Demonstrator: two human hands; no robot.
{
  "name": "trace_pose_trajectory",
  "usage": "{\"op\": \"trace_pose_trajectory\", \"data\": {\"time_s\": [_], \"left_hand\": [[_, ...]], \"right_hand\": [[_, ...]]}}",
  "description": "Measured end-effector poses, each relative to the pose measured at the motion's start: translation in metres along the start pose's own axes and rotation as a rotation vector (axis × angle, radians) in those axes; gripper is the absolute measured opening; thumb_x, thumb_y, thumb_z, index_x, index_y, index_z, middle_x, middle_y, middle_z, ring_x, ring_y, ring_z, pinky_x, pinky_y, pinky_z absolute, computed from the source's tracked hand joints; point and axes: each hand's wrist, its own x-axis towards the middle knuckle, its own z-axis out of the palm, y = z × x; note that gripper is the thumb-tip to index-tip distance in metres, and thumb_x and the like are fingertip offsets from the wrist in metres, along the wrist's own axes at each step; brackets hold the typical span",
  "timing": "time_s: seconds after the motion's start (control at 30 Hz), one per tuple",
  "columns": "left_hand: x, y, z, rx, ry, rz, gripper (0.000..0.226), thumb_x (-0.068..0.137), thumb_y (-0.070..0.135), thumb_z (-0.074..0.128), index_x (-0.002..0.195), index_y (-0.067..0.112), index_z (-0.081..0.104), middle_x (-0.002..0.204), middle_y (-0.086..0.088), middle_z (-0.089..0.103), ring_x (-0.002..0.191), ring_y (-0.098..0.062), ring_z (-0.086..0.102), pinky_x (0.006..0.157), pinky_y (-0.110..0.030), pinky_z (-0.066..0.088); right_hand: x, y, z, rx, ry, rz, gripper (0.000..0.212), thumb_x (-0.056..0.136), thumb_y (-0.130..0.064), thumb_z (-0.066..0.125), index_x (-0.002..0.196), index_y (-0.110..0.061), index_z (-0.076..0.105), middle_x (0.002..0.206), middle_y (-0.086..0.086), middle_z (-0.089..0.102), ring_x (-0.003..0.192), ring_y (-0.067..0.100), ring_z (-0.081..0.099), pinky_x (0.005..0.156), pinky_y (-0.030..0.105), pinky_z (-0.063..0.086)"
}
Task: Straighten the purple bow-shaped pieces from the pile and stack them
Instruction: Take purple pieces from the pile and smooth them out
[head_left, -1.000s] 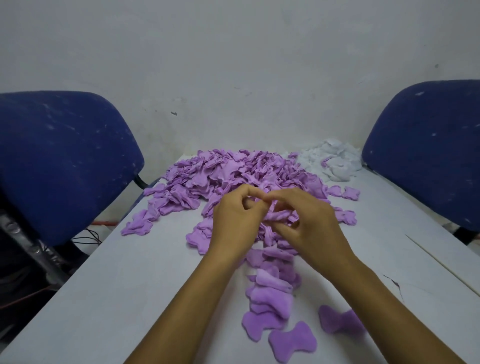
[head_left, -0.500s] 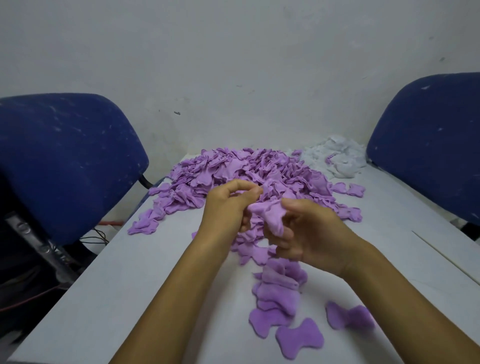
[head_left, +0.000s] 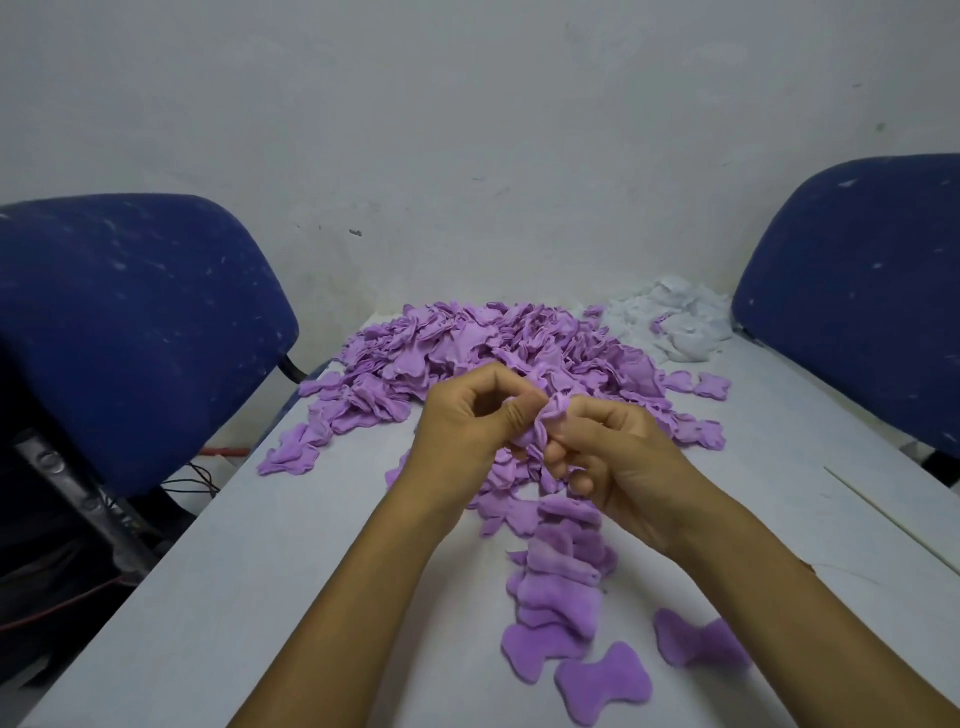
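Head cam looks down on a pale grey table (head_left: 218, 597) pushed up against a scuffed whitish wall (head_left: 467, 130), with a blue padded chair (head_left: 130, 322) off the left side and another blue chair (head_left: 872, 280) off the right. Some cables (head_left: 192, 480) and a red wire sit on the floor by the left chair. Both forearms come up from the bottom of the shot and meet over the middle of the table, just in front of the big heap. The left hand (head_left: 467, 421) has its fingers curled in, thumb and fingertips pinching one end of a crumpled purple bow piece (head_left: 545, 423), and the right hand (head_left: 618, 457) is curled around the other end, so both are gripping that same piece, held up off the table between them. It's scrunched and folded, so its bow outline doesn't really show. Behind the hands is the pile of purple pieces (head_left: 478, 348), a wide messy mound spreading toward the far edge, with a few strays at its right fringe. A smaller heap of white pieces (head_left: 675, 327) sits at the far right corner, touching the purple one. Closer to the camera, under the right wrist, there's a loose overlapping stack of flattened pieces (head_left: 561, 582), with two single flat bows (head_left: 602, 680) lying just beside its near end.
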Motion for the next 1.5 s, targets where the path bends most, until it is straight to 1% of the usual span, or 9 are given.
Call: {"op": "trace_pose_trajectory", "data": {"time_s": [0.23,0.43,0.63,0.7,0.8,1.0,1.13,1.3,1.5], "left_hand": [[-0.008,0.005,0.018,0.069,0.052,0.04,0.021,0.085,-0.005,0.065,0.078,0.014,0.061,0.062,-0.005,0.056,0.057,-0.015,0.049,0.055,-0.026,0.042],[-0.01,0.002,0.041,0.239,0.024,0.143,0.013,0.078,0.013,0.065,0.079,0.025,0.06,0.054,0.001,0.049,0.051,-0.012,0.042,0.052,-0.026,0.035],[0.001,-0.005,0.024,0.245,0.039,0.014,0.01,0.092,0.033,0.062,0.101,0.033,0.062,0.079,0.001,0.065,0.071,-0.015,0.06,0.065,-0.034,0.05],[0.003,-0.006,0.023,0.171,-0.026,-0.067,0.016,0.091,0.014,0.066,0.102,0.025,0.068,0.094,-0.003,0.068,0.08,-0.013,0.063,0.072,-0.032,0.055],[0.002,-0.004,0.025,0.009,0.009,-0.107,0.018,0.08,-0.008,0.069,0.083,0.009,0.073,0.073,-0.003,0.072,0.067,-0.013,0.065,0.063,-0.023,0.054],[0.006,-0.006,0.021,0.061,0.373,-0.089,0.022,0.075,-0.003,0.076,0.071,0.019,0.073,0.065,0.0,0.069,0.061,-0.013,0.062,0.059,-0.025,0.054],[0.006,-0.005,0.017,0.066,0.39,-0.056,0.025,0.072,0.0,0.08,0.081,0.021,0.07,0.072,0.008,0.07,0.072,-0.011,0.066,0.07,-0.03,0.057],[0.003,-0.002,0.021,-0.028,0.198,-0.135,0.028,0.077,-0.003,0.075,0.091,0.02,0.072,0.067,0.014,0.063,0.068,-0.008,0.061,0.065,-0.021,0.052],[-0.001,0.001,0.016,0.158,-0.032,-0.288,0.006,0.086,0.004,0.069,0.089,0.008,0.071,0.076,-0.002,0.062,0.065,-0.008,0.052,0.063,-0.02,0.043]], "right_hand": [[0.008,0.008,0.004,-0.426,0.384,-0.168,0.035,0.082,0.004,0.064,0.055,-0.017,0.056,0.039,-0.006,0.045,0.034,0.006,0.036,0.039,0.018,0.029],[0.016,0.012,0.0,-1.106,0.744,-0.417,0.028,0.078,-0.005,0.063,0.062,-0.018,0.043,0.05,-0.004,0.047,0.047,0.011,0.038,0.047,0.029,0.032],[0.013,0.009,-0.012,-0.791,0.596,-0.216,0.02,0.085,-0.003,0.064,0.072,-0.016,0.055,0.057,0.013,0.056,0.052,0.019,0.047,0.048,0.028,0.035],[0.009,0.008,-0.01,-0.623,0.525,-0.174,0.022,0.086,-0.001,0.066,0.076,-0.016,0.053,0.054,0.018,0.057,0.044,0.019,0.047,0.043,0.027,0.035],[0.004,0.004,-0.006,-0.452,0.363,-0.102,0.026,0.089,0.005,0.061,0.083,-0.017,0.049,0.054,0.013,0.064,0.04,0.018,0.052,0.036,0.023,0.037],[-0.01,-0.009,-0.018,-0.042,-0.022,0.133,0.042,0.093,0.006,0.056,0.126,-0.02,0.055,0.109,0.017,0.072,0.099,0.033,0.071,0.069,0.031,0.06],[-0.007,-0.007,-0.012,-0.147,0.133,0.029,0.036,0.086,-0.024,0.067,0.121,-0.018,0.062,0.104,0.017,0.071,0.09,0.029,0.073,0.064,0.031,0.059],[-0.003,-0.002,-0.01,-0.301,0.258,-0.234,0.016,0.079,-0.012,0.076,0.095,-0.013,0.074,0.083,0.01,0.073,0.074,0.016,0.07,0.064,0.025,0.057],[0.0,-0.002,-0.022,-0.528,0.305,-0.351,0.028,0.078,-0.001,0.078,0.102,-0.014,0.07,0.084,0.005,0.073,0.082,0.024,0.072,0.07,0.033,0.061]]}}
